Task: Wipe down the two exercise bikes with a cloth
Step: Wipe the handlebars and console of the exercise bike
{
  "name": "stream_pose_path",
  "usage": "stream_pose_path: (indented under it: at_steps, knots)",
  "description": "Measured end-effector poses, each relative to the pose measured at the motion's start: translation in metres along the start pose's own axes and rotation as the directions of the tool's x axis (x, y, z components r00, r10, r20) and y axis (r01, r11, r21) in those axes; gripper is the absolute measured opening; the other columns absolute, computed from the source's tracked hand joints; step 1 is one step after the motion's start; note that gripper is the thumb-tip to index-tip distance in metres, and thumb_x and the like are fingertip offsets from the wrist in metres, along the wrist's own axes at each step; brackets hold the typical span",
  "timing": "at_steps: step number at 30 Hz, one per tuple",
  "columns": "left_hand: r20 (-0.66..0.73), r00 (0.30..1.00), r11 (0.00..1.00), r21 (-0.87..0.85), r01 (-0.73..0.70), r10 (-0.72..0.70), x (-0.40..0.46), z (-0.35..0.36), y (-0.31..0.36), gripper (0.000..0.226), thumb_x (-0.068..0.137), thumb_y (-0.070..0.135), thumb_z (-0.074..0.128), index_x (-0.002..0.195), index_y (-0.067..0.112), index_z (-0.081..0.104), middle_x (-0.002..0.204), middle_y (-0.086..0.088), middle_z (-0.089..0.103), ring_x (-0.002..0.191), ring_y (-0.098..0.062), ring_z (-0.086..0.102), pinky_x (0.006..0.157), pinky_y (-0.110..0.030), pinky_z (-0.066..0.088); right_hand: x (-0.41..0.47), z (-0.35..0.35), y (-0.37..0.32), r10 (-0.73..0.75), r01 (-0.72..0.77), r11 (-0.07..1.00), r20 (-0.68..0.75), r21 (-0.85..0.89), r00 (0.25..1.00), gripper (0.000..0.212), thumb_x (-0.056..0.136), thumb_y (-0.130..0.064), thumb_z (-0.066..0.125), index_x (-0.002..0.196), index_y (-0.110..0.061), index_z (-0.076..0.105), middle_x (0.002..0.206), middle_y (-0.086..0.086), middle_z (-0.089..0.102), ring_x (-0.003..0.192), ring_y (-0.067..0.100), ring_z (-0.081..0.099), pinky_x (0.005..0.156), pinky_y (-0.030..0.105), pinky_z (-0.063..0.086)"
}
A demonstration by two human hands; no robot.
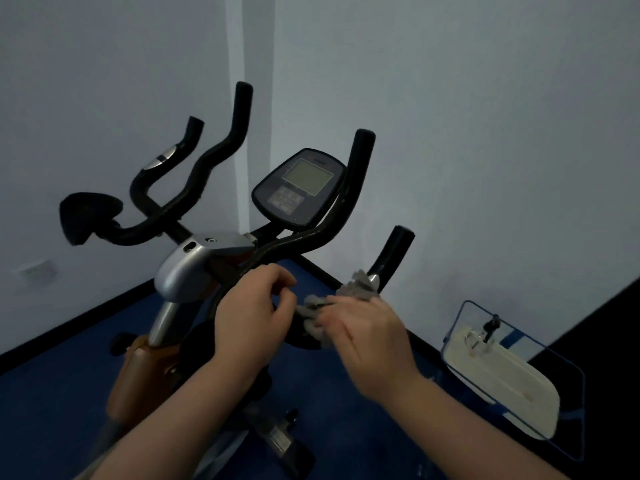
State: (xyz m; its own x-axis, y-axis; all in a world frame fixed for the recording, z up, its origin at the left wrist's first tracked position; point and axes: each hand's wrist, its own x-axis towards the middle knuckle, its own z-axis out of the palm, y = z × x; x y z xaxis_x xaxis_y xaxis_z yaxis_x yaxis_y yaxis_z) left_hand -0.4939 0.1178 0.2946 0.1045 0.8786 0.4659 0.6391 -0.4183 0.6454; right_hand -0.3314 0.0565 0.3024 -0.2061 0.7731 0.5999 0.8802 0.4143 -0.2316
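Note:
An exercise bike [187, 268] with a silver stem, black handlebars [221, 150] and a console screen [301, 187] stands in front of me. My right hand [363, 334] holds a grey cloth [349, 294] against the right handlebar, just below its upright black grip [394, 252]. My left hand [252, 313] is curled around the same bar a little to the left of the cloth. A black pad [86, 216] sits at the far left end of the handlebars. Only this one bike is in view.
White walls meet in a corner behind the bike. The floor [52, 410] is blue with a black skirting strip. A clear, blue-edged box with a cream object [502, 379] inside lies on the floor at the right. A wall socket [34, 270] is at left.

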Motion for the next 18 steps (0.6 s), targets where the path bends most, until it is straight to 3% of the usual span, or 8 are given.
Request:
stream_pose_path:
  at_steps: [2, 4, 6, 8, 10, 12, 14, 18]
  knots:
    - [-0.072, 0.997, 0.999, -0.051, -0.019, 0.015, -0.002, -0.002, 0.001, 0.012, 0.081, 0.017, 0.056, 0.088, 0.026, 0.058, 0.083, 0.015, 0.058, 0.070, 0.000, 0.052, 0.058, -0.013, 0.037, 0.017, -0.013, 0.004, 0.098, -0.091, 0.994, 0.128, -0.061, 0.987, 0.024, 0.092, -0.038, 0.047, 0.108, -0.032, 0.064, 0.089, -0.014, 0.073, 0.080, 0.013, 0.065, 0.068, 0.031, 0.051]
    - [-0.131, 0.991, 0.997, -0.067, -0.027, 0.018, -0.004, -0.003, 0.001, 0.013, 0.081, 0.012, 0.056, 0.088, 0.022, 0.058, 0.084, 0.012, 0.055, 0.068, -0.003, 0.049, 0.059, -0.013, 0.036, 0.027, -0.016, 0.008, 0.091, -0.066, 0.993, 0.292, -0.096, 0.952, 0.040, 0.090, -0.042, 0.053, 0.129, -0.034, 0.049, 0.108, -0.017, 0.069, 0.092, 0.014, 0.063, 0.078, 0.031, 0.050]
    - [-0.177, 0.984, 0.998, -0.056, -0.016, 0.006, -0.005, -0.002, 0.001, 0.015, 0.081, 0.008, 0.055, 0.089, 0.020, 0.058, 0.085, 0.011, 0.053, 0.068, -0.004, 0.046, 0.059, -0.013, 0.035, 0.019, -0.006, 0.007, 0.000, 0.064, 0.987, 0.396, -0.148, 0.918, 0.036, 0.094, -0.041, 0.045, 0.127, -0.028, 0.052, 0.118, -0.013, 0.063, 0.107, 0.014, 0.056, 0.104, 0.032, 0.034]
    - [-0.225, 0.974, 1.000, -0.004, -0.001, 0.000, -0.006, -0.002, 0.000, 0.016, 0.081, 0.008, 0.053, 0.090, 0.020, 0.058, 0.086, 0.012, 0.052, 0.069, -0.002, 0.043, 0.059, -0.011, 0.033, 0.011, 0.009, -0.004, -0.022, 0.161, 0.951, 0.464, -0.262, 0.885, 0.032, 0.097, -0.036, 0.035, 0.111, -0.021, 0.059, 0.103, -0.005, 0.063, 0.101, 0.018, 0.056, 0.111, 0.036, 0.023]
    - [-0.274, 0.962, 0.998, 0.064, 0.011, 0.006, -0.007, -0.006, -0.003, 0.015, 0.081, 0.009, 0.051, 0.090, 0.018, 0.059, 0.088, 0.008, 0.056, 0.069, -0.004, 0.045, 0.058, -0.011, 0.031, 0.022, 0.025, -0.015, 0.004, 0.230, 0.907, 0.554, -0.352, 0.833, 0.026, 0.094, -0.026, 0.042, 0.113, -0.013, 0.055, 0.098, 0.004, 0.060, 0.088, 0.025, 0.057, 0.090, 0.043, 0.037]
    - [-0.330, 0.944, 0.990, 0.130, 0.059, -0.013, -0.013, -0.010, -0.011, 0.015, 0.082, 0.008, 0.051, 0.090, 0.017, 0.060, 0.091, 0.003, 0.059, 0.070, -0.010, 0.050, 0.058, -0.019, 0.036, 0.041, 0.036, -0.024, -0.005, 0.264, 0.906, 0.615, -0.332, 0.789, 0.038, 0.091, -0.019, 0.051, 0.127, -0.009, 0.043, 0.110, 0.010, 0.054, 0.090, 0.031, 0.058, 0.065, 0.041, 0.035]
    - [-0.388, 0.918, 0.970, 0.178, 0.165, -0.085, -0.024, -0.015, -0.022, 0.015, 0.083, 0.006, 0.053, 0.090, 0.016, 0.061, 0.092, 0.002, 0.060, 0.073, -0.014, 0.054, 0.060, -0.025, 0.036, 0.053, 0.039, -0.024, 0.009, 0.246, 0.926, 0.669, -0.286, 0.743, 0.049, 0.091, -0.019, 0.053, 0.135, -0.011, 0.033, 0.120, 0.011, 0.049, 0.096, 0.033, 0.057, 0.061, 0.039, 0.034]
    - [-0.432, 0.879, 0.940, 0.166, 0.297, -0.201, -0.027, -0.017, -0.030, 0.013, 0.088, 0.014, 0.049, 0.095, 0.019, 0.059, 0.093, 0.003, 0.059, 0.075, -0.013, 0.053, 0.062, -0.032, 0.042, 0.030, 0.042, -0.013, -0.005, 0.197, 0.946, 0.595, -0.258, 0.804, 0.051, 0.100, -0.044, 0.026, 0.140, -0.014, 0.022, 0.114, 0.008, 0.056, 0.082, 0.028, 0.061, 0.058, 0.035, 0.033]
